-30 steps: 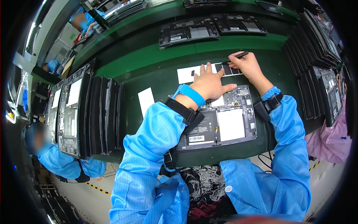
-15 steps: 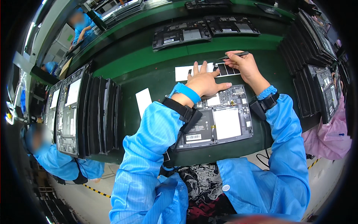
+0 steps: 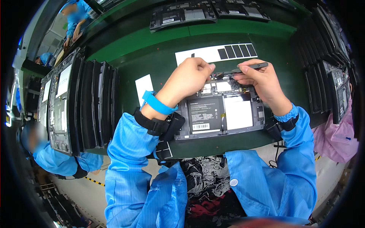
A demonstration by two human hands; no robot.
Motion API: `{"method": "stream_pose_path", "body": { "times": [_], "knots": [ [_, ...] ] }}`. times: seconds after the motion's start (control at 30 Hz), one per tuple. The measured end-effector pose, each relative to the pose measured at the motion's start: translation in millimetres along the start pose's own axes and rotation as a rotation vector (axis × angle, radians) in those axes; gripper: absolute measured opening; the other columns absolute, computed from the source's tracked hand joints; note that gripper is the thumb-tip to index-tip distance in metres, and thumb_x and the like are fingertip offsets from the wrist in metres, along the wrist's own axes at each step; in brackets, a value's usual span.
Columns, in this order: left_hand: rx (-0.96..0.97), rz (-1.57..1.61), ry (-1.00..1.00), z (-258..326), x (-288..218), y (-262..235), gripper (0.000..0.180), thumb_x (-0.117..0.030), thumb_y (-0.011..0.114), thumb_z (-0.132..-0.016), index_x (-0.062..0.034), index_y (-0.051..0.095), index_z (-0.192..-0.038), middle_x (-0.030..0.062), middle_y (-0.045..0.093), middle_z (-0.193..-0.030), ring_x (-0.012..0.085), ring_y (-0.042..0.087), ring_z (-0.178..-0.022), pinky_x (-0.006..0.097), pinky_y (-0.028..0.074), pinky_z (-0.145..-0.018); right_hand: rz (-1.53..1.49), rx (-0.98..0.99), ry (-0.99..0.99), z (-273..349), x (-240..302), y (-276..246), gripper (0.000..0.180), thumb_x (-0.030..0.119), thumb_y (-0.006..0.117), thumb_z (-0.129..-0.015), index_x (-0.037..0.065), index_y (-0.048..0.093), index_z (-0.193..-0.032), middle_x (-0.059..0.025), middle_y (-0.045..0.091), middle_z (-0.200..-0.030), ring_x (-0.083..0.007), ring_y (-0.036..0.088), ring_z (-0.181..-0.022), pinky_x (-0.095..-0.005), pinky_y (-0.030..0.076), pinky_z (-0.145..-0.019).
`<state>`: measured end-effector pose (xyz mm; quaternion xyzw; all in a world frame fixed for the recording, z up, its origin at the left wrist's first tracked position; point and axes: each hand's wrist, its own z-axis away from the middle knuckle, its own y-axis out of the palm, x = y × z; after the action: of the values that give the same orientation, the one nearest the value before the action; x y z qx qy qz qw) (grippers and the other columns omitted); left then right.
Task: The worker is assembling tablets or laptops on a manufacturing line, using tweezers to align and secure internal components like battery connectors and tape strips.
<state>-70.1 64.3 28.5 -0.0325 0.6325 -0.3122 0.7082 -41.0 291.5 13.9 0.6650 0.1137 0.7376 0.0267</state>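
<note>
An opened laptop base [image 3: 182, 125] lies in front of me, with a black battery [image 3: 205, 108], a white rectangular panel and exposed circuit boards. My right hand [image 3: 260, 78] grips dark tweezers [image 3: 260, 66], whose tips reach left over the far edge of the laptop base. A small black piece [image 3: 219, 75] shows at the tips; I cannot tell if they hold it. Close by, my left hand [image 3: 192, 78] is closed, thumb and fingers together at the laptop's far left corner; anything between them is hidden. Beyond both hands lies a white sheet [image 3: 207, 53] with several black rectangular stickers [image 3: 237, 51].
A white paper [image 3: 143, 86] lies left of the laptop base. Stacks of similar laptop bases stand upright at the left [image 3: 61, 110] and right [image 3: 319, 41]. More bases [image 3: 182, 15] rest on the far shelf. People in blue sit at left; a pink sleeve [image 3: 332, 138] shows at right.
Both hands have come back from the white sheet to the laptop base's far edge. My left hand, spread flat before, is now closed. The tweezers stay in my right hand.
</note>
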Motion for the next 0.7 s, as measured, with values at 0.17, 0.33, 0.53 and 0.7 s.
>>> {"method": "stream_pose_path", "body": {
  "times": [0.17,0.33,0.53,0.7],
  "knots": [
    [0.024,-0.08,0.01,5,8,5,0.03,-0.024,0.062,-0.09,0.0052,0.063,-0.092,0.0035,0.06,-0.065,0.0071,0.051,-0.055,0.024,0.041,-0.05,0.005,0.033,0.003,-3,-12,0,0.018,0.006,0.064,-0.086,-0.006,0.063,-0.099,-0.0147,0.067,-0.087,-0.0207,0.069,-0.078,-0.0256,0.058,-0.067],
    [0.061,-0.024,0.018,2,14,8,0.028,-0.022,0.063,-0.089,0.0055,0.063,-0.089,0.002,0.059,-0.063,0.0066,0.049,-0.055,0.023,0.038,-0.049,-0.024,0.023,-0.007,-2,-16,-3,0.019,0.009,0.065,-0.086,-0.006,0.063,-0.098,-0.0147,0.067,-0.085,-0.0207,0.069,-0.078,-0.0258,0.057,-0.069],
    [0.069,-0.022,0.055,0,16,8,0.023,-0.018,0.062,-0.088,0.0045,0.064,-0.086,0.0026,0.059,-0.062,0.0071,0.048,-0.054,0.024,0.037,-0.049,0.04,-0.01,-0.015,1,-14,1,0.02,0.008,0.063,-0.087,-0.007,0.063,-0.101,-0.0161,0.067,-0.086,-0.0207,0.069,-0.08,-0.0263,0.057,-0.071],
    [0.006,-0.144,0.016,-3,9,13,0.025,-0.021,0.064,-0.085,0.0039,0.065,-0.082,0.0049,0.058,-0.058,0.009,0.05,-0.053,0.027,0.039,-0.049,0.142,-0.02,-0.034,2,-16,5,0.021,0.007,0.062,-0.088,-0.008,0.063,-0.102,-0.0165,0.067,-0.087,-0.0207,0.069,-0.08,-0.0269,0.057,-0.074]
  ]
}}
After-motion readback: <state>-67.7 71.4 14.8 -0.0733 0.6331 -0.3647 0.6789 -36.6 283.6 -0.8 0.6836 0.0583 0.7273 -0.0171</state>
